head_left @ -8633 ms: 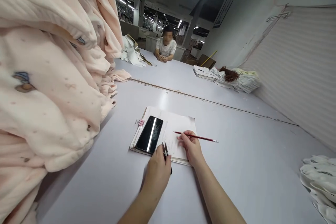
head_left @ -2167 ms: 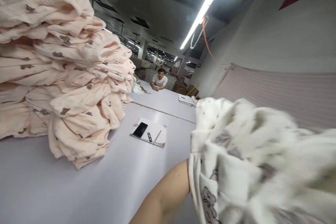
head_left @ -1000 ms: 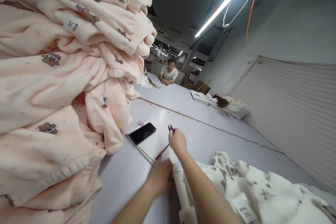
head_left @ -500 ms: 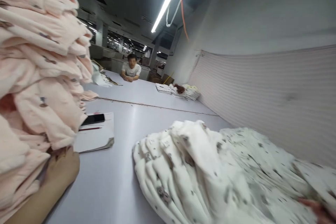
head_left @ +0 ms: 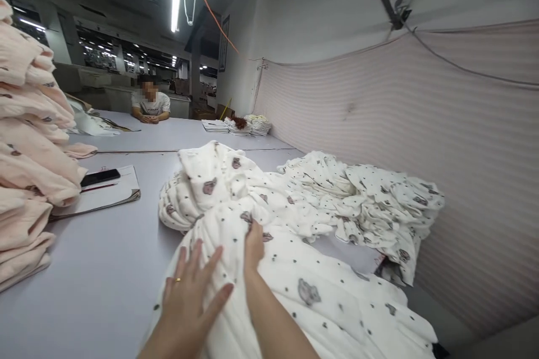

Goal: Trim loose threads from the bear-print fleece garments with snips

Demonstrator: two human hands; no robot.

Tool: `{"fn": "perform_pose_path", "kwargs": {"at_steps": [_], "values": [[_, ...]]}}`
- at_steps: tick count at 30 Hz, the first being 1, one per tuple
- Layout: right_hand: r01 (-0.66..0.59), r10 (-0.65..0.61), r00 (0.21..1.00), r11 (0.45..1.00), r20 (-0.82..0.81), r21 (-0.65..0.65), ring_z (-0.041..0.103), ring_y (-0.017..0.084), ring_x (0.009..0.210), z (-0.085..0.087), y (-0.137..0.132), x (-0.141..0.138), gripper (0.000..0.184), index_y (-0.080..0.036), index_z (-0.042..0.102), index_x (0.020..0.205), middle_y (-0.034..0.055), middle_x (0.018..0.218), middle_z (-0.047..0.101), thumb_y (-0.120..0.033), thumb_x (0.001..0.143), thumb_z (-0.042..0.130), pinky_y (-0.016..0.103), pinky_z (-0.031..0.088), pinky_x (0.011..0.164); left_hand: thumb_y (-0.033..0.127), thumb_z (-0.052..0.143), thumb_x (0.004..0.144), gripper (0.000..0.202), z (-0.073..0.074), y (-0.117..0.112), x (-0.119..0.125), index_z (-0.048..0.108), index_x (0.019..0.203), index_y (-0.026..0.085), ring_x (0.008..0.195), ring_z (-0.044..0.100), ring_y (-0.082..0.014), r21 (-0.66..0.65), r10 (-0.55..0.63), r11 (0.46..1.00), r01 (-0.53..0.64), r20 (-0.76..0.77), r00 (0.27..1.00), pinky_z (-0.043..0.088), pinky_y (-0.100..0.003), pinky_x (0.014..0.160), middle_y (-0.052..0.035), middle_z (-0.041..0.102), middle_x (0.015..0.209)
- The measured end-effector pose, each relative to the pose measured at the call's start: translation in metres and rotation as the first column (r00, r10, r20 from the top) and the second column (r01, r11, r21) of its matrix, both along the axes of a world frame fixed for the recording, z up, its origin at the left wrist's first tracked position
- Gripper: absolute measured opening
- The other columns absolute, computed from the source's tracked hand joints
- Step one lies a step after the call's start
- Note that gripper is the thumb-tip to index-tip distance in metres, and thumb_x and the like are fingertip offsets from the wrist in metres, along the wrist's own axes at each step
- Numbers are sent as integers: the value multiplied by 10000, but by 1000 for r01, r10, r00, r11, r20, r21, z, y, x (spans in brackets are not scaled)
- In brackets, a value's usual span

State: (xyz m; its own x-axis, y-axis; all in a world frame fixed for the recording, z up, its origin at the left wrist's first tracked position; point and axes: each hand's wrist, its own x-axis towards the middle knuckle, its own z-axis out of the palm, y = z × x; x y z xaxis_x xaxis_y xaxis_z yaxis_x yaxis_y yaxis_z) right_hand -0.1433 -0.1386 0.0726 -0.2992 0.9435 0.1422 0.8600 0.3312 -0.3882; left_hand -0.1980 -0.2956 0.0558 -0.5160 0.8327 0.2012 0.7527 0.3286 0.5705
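White fabric (head_left: 290,291) printed with small dark dots and grey-brown animal figures lies spread in front of me, running up into a folded pile (head_left: 219,174). My left hand (head_left: 193,286), a ring on one finger, rests on its left part with the fingers spread. Just to the right, my right hand (head_left: 255,244) is closed at a fold of the same fabric, its fingers pressed together and partly hidden. More white printed fabric (head_left: 370,196) is heaped at the right, beside the wall.
A tall stack of pink printed fabric (head_left: 25,140) stands at the left. Near it a phone (head_left: 100,178) and a pencil lie on a paper pad (head_left: 122,190). Stacked papers and cloth (head_left: 256,125) sit at the table's far right. A person (head_left: 150,104) leans on the far edge.
My view has swung right. My left hand has left the pink stack and now lies on the white fabric. My right hand has come from the far right to the fabric's middle.
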Motion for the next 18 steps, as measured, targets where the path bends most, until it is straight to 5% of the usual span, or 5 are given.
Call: {"fn": "perform_pose_path", "kwargs": {"at_steps": [4, 7, 10, 13, 18], "values": [[4, -13, 988, 998, -155, -62, 631, 204, 924, -5, -37, -32, 308, -203, 506, 1255, 91, 1158, 592, -183, 954, 443, 332, 506, 737, 592, 342, 868, 658, -25, -8, -25, 304, 1432, 254, 1422, 0, -411, -83, 278, 960, -269, 140, 950, 242, -607, 1065, -185, 61, 1528], [9, -26, 970, 997, -243, -72, 623, 234, 970, -12, -41, -53, 401, -218, 490, 1273, 112, 1155, 573, -85, 909, 387, 327, 483, 739, 548, 357, 873, 663, -33, 1, -32, 234, 1443, 234, 1395, 162, -436, -76, 347, 938, -338, 182, 920, 321, -587, 1025, -215, 72, 1510], [36, -55, 959, 997, -279, -72, 608, 261, 993, -20, -28, -79, 406, -211, 500, 1246, 123, 1128, 563, -62, 892, 367, 350, 467, 760, 549, 377, 856, 694, -37, 22, -39, 206, 1451, 234, 1290, 312, -523, -139, 441, 896, -421, 176, 880, 396, -645, 899, -239, 86, 1509], [67, -83, 957, 995, -278, -67, 591, 287, 1009, -24, -4, -113, 368, -195, 519, 1203, 140, 1116, 559, -69, 889, 375, 378, 459, 775, 550, 359, 864, 700, -43, 52, -60, 194, 1455, 212, 1285, 296, -546, -110, 472, 881, -460, 150, 869, 367, -688, 877, -273, 77, 1505], [89, -102, 960, 994, -260, -62, 575, 294, 1063, -18, 35, -179, 318, -162, 527, 1189, 145, 1147, 579, -111, 892, 427, 396, 454, 844, 528, 359, 876, 728, -60, 92, -135, 81, 1451, 179, 1226, 326, -596, -98, 387, 921, -376, 133, 913, 347, -723, 801, -333, 78, 1467]]}}
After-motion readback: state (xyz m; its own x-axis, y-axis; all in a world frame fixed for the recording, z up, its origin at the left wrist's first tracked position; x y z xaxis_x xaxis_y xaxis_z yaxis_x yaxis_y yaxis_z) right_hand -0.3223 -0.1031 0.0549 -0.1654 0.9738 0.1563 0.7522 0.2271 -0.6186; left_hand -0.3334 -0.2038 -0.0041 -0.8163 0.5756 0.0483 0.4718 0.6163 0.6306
